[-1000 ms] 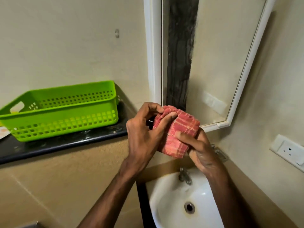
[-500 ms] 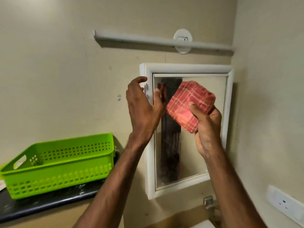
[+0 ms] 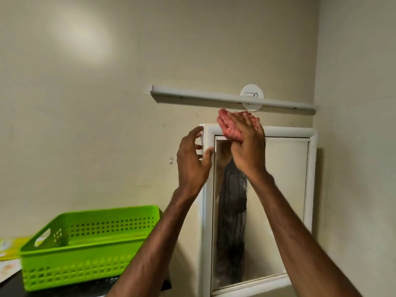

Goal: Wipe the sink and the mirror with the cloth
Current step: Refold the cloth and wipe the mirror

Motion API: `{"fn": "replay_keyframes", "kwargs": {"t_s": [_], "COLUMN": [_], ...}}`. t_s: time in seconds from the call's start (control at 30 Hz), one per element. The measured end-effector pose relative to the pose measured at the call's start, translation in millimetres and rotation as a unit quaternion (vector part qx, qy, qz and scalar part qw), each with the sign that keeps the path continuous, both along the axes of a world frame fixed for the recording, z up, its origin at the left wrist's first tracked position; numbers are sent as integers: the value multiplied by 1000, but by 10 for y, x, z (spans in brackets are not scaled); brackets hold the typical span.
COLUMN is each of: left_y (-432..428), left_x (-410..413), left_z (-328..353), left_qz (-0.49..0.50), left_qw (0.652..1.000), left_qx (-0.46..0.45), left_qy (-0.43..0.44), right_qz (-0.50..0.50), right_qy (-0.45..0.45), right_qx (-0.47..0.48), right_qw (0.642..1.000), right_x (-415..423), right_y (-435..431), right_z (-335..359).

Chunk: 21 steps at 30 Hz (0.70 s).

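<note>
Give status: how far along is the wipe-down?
Done: nothing provable; the sink is out of view. In hand: the right hand holds the cloth at the top left corner of the mirror, left hand at its left edge. Left: the rest of the mirror, a dark streaky band down it.

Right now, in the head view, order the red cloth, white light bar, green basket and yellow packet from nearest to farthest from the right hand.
1. red cloth, held in the right hand.
2. white light bar, just above, on the wall.
3. green basket, lower left.
4. yellow packet, far left, past the basket.
</note>
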<state>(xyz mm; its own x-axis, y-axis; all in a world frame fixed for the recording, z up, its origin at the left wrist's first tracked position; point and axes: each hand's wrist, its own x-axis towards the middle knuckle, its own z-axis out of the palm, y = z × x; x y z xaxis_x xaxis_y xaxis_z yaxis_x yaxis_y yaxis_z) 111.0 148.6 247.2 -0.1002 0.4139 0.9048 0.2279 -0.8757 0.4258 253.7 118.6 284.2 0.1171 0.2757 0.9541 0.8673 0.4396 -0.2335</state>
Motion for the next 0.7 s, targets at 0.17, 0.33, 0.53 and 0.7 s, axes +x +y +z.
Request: {"fn": "replay_keyframes", "kwargs": {"t_s": [0.17,0.33,0.53,0.7], "left_y": [29,91,167,108], "left_x": [-70,-79,-113,-105], "left_z": [44,17,-76,-18], "left_qz": [-6,-21,-19,-4], "left_qw": [1000,1000,1000,999], "left_qx": [5,12,7,12], "left_qy": [-5,-17,4,37], "right_qz": [19,82,130,99], "right_qy": [-41,-105,-163,-146], "right_qx": [0,24,25,35], "right_qw": [999,991,978,984], "right_x": [-84,-158,30,578], "right_y": [129,217,335,360], "right_z": [-144,-286,-627,-715]}}
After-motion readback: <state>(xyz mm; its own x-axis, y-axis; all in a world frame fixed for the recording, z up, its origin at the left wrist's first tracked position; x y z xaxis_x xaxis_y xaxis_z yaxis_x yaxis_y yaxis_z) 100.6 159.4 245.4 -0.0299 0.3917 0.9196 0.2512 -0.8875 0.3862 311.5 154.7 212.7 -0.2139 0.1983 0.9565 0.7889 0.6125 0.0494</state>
